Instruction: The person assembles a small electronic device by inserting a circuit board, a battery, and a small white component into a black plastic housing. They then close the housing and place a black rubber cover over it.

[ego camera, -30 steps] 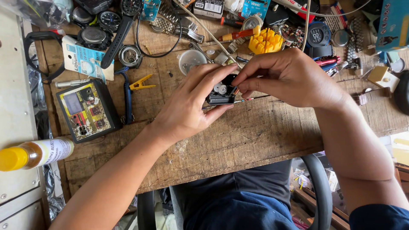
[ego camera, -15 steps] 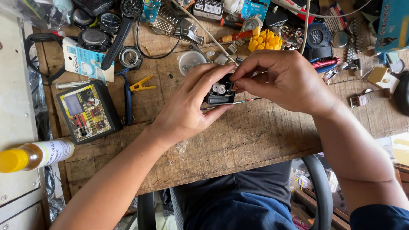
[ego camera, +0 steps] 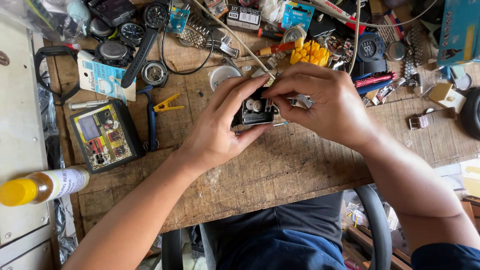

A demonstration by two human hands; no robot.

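Small black plastic clock movement with white gears [ego camera: 257,111] gripped between left hand [ego camera: 220,132] fingers, over worn wooden bench [ego camera: 280,170]. Right hand [ego camera: 327,105] fingertips pinched at movement's top edge.

Small black boxy mechanism [ego camera: 257,111], open face up toward camera, white round gears showing inside the top half, darker lower half. Held up off the worn wooden bench, roughly level, slightly tilted. Sits between both hands: left hand [ego camera: 220,130] cradles it from the left and below, thumb under its lower edge, index finger curled over its top-left corner. Right hand [ego camera: 325,105] is just right of it, fingertips pinched at its top-right edge, touching it. Thin metal pin or tool tip pokes out at its lower right, too small to tell what.
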